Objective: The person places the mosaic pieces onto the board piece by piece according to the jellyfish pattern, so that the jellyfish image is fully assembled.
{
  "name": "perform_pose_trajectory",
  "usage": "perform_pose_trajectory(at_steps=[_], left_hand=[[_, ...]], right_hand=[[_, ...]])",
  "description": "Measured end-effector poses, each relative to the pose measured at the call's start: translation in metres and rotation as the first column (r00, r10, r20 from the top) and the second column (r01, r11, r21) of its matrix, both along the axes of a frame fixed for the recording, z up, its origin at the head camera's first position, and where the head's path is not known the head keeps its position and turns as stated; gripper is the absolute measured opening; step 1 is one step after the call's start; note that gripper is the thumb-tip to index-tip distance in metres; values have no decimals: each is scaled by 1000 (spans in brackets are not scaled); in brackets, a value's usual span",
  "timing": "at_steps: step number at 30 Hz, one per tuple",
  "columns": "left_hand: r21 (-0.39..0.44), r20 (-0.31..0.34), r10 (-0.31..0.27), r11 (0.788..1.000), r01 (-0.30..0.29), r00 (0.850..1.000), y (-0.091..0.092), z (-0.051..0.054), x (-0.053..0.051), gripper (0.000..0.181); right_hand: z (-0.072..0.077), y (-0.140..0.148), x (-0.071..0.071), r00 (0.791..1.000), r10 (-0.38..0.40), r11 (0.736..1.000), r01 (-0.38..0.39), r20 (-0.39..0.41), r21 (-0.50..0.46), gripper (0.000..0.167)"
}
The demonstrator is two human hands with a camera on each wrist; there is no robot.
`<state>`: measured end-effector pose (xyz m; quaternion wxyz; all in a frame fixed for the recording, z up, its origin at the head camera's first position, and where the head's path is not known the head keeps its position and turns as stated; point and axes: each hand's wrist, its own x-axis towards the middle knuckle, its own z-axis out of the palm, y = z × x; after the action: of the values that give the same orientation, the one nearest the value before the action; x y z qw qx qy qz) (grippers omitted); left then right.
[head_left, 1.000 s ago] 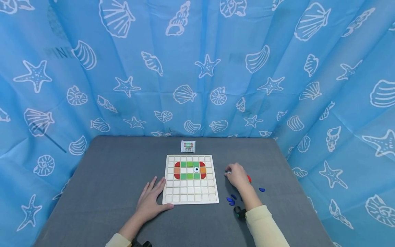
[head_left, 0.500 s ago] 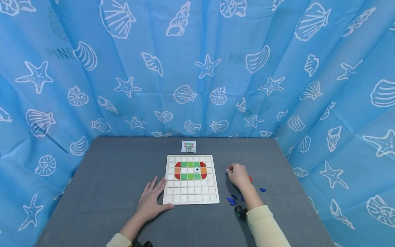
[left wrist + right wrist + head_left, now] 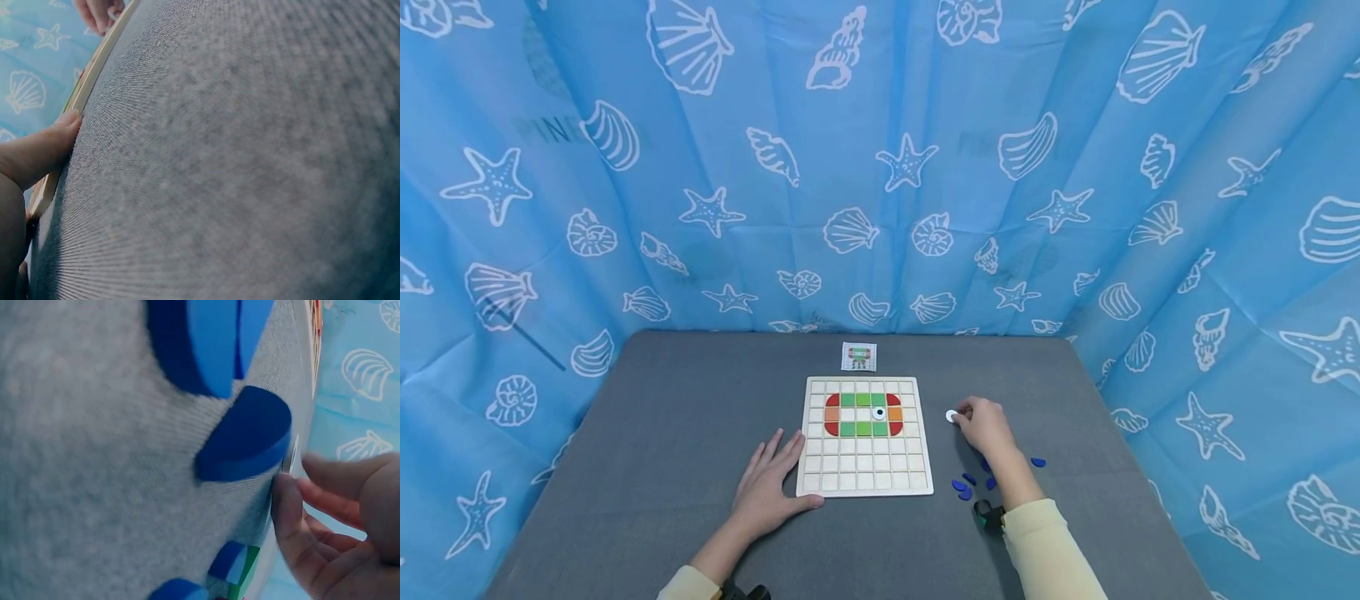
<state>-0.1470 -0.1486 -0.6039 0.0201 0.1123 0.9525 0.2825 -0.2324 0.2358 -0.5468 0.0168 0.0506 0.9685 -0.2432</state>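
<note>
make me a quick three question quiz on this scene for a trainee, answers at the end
1. True or false: the card lies beyond the board, towards the curtain.
2. What does the right hand touch? a) the card b) the board c) a white disc
3. Fill in: in the head view, the dotted disc sits at the ____ end inside the ring of coloured pieces.

Key: 1. true; 2. c; 3. right

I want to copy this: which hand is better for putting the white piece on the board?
Probably the right hand: it pinches the white piece, while the left hand touches the edge of the board.
</note>
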Motion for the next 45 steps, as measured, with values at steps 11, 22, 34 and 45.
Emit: perform_pose_trajectory(at_steps=[11, 22, 34, 45], left_hand=[[-1, 12, -1, 1000, 1, 1000, -1, -1, 0, 117], [6, 2, -13, 1000, 13, 1000, 1, -1, 0, 116], [0, 22, -3, 1000, 3, 1000, -2, 0, 0, 117], [8, 22, -9, 1000, 9, 1000, -3, -2, -1, 116]], right_hand=[[-3, -6, -2, 999, 55, 997, -54, -1, 54, 25], [4, -10, 0, 996, 80, 996, -78, -48, 51, 21], [27, -38, 6, 984, 119, 993, -119, -132, 7, 25], [38, -58, 6, 975, 150, 987, -158, -163, -38, 25]])
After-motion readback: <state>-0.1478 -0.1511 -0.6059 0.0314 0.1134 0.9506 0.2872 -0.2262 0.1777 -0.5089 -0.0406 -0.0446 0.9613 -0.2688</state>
